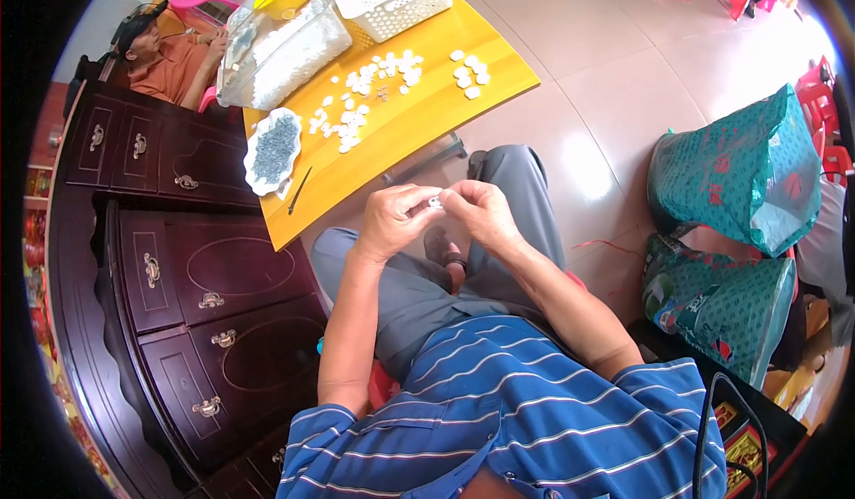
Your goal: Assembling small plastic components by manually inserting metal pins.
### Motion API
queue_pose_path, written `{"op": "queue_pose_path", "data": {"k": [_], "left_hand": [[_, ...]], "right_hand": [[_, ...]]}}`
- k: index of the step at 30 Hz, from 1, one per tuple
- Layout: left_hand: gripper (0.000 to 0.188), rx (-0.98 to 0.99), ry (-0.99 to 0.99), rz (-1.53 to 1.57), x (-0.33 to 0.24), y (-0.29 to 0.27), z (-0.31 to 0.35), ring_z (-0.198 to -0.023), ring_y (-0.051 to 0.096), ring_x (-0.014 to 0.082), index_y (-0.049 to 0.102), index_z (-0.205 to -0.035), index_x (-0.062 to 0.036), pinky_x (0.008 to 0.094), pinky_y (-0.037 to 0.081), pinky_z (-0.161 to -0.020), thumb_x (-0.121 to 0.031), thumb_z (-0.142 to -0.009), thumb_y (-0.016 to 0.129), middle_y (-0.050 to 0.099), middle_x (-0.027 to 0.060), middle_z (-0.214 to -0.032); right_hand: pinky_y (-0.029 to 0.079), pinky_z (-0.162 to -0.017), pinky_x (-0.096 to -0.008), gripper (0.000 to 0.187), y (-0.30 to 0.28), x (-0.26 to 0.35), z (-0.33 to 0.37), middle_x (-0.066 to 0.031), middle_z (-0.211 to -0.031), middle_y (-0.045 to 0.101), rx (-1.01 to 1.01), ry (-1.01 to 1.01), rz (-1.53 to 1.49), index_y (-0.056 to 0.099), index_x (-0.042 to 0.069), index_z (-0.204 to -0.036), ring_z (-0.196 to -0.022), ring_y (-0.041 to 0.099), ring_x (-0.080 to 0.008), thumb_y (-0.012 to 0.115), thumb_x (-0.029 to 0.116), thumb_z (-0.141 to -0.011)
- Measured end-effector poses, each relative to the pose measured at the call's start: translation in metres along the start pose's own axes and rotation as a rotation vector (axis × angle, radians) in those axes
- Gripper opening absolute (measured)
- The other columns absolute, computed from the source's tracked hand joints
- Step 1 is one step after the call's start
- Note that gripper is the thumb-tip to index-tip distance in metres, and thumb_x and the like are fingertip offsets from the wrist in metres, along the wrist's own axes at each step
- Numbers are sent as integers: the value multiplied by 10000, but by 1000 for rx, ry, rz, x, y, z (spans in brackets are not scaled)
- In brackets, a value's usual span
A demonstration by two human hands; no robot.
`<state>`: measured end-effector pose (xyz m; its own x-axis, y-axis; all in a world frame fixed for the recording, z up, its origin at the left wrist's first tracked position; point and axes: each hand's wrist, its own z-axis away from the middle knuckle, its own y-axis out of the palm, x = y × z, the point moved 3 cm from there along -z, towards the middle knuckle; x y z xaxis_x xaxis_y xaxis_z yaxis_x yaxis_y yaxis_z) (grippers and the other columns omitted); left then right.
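- Your left hand (392, 220) and right hand (484, 215) are narrowed to a pinch, thumbs and fingers meeting on a small white plastic-looking piece (435, 202) between them. Its details are too small to tell, so a misaligned grip could go unnoticed.
- You hold it over your lap, short of the yellow wooden table (419, 121) ahead of your hands. If one pinch slips, the piece could drop between your knees to the beige tiled floor (583, 116) (pale on pale, hard to spot).
- Ahead and left of your left hand, the loose scatter of small white pieces (347, 144) could be swept about by a dragging wrist.
- The thin black rod-shaped tool (300, 190), left of your left hand, lies near the table's edge; a careless sleeve or knock could roll it off.
- Beyond that tool, the white scallop-rimmed dish (256, 178) of tiny dark-grey bits (274, 146) sits by the left edge. A bump from a reaching left hand could spill them.
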<state>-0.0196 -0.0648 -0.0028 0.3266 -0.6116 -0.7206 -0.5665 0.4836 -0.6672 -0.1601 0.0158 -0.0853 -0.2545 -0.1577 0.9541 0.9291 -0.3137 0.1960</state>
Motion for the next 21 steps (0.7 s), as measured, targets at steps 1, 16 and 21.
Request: {"op": "queue_pose_path", "data": {"k": [1, 16, 21], "left_hand": [[252, -8, 4, 12, -1, 0, 0, -643, 629, 97, 785, -1053, -29, 258, 517, -596, -59, -811, 849, 714, 59, -769], [222, -88, 57, -51, -2, 6, 1, -640, 647, 142, 765, -1022, -22, 277, 525, -602, -64, -817, 837, 704, 85, -777], [215, -95, 73, -61, 1, 7, 2, -647, 659, 171, 764, -1015, -26, 291, 525, -606, -66, -814, 831, 708, 101, -780]], "right_hand": [[548, -729, -315, 276, 0, 1, 0, -83, -847, 749, -4, -22, 12, 741, -11, -976, -789, 672, -117, 670, 254, -946], [548, -718, -302, 258, 1, -2, 0, -73, -815, 748, -27, -9, -25, 753, -2, -961, -785, 683, -115, 677, 244, -947], [542, -705, -299, 254, 2, 0, 2, -59, -798, 737, -42, 4, -22, 752, 3, -959, -772, 667, -104, 681, 247, -947]]}}
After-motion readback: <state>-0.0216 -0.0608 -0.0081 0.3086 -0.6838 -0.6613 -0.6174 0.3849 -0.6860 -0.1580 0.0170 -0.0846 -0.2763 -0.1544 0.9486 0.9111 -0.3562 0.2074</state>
